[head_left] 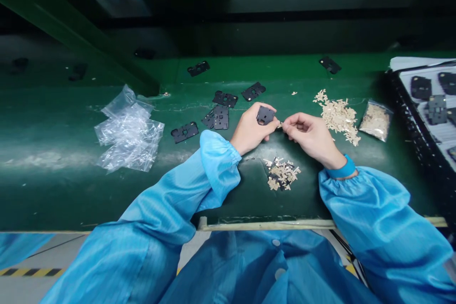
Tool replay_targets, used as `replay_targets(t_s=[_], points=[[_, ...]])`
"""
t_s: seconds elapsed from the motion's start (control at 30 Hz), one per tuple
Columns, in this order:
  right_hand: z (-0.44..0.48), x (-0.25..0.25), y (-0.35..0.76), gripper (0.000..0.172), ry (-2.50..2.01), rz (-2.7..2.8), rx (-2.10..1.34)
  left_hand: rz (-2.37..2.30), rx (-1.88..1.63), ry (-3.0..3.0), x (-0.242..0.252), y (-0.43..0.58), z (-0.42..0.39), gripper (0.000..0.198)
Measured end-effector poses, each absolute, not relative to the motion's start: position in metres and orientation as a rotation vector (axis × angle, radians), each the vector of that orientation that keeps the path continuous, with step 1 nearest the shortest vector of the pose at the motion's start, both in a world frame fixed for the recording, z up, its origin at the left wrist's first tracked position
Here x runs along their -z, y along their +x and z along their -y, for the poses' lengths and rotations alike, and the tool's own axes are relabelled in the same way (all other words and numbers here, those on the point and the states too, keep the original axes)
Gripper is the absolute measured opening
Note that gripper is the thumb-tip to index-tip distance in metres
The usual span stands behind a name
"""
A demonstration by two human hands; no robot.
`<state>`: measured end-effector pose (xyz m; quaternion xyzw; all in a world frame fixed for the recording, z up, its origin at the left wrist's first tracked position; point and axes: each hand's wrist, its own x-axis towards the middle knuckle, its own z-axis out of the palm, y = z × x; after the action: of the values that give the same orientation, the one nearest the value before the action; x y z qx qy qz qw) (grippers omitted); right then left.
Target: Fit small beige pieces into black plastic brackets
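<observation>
My left hand (251,128) holds a small black perforated plate (265,115) up at its fingertips. My right hand (306,135) pinches a small beige strip (280,124) and brings it against the plate's lower edge. Just below my hands lies a little heap of beige pieces mixed with dark bits (281,173). A larger scatter of beige pieces (338,116) lies to the right of my right hand. Several similar black plates (226,99) lie loose beyond my left hand, some overlapping.
Everything lies on a green bench mat (60,194) with a pale front edge strip (267,224). A crumpled clear plastic bag pile (128,133) sits at left, a small bag of beige pieces (375,121) at right, and a black-rimmed tray of black plates (423,104) at far right.
</observation>
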<state>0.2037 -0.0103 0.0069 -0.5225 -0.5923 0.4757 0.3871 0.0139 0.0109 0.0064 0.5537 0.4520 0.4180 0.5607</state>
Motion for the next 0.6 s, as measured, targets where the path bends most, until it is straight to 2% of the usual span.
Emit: replay_targets(t_s=[0.27,0.6], points=[[0.012,-0.007,0.201,0.016,-1.296,1.509,-1.192,-1.088,-1.014,1.320,-0.004,0.016,-0.008,0.029],[0.015,-0.009,0.193,0.025,-1.378,1.456,-1.107,-1.159,-1.038,1.408,0.000,0.016,0.000,0.032]])
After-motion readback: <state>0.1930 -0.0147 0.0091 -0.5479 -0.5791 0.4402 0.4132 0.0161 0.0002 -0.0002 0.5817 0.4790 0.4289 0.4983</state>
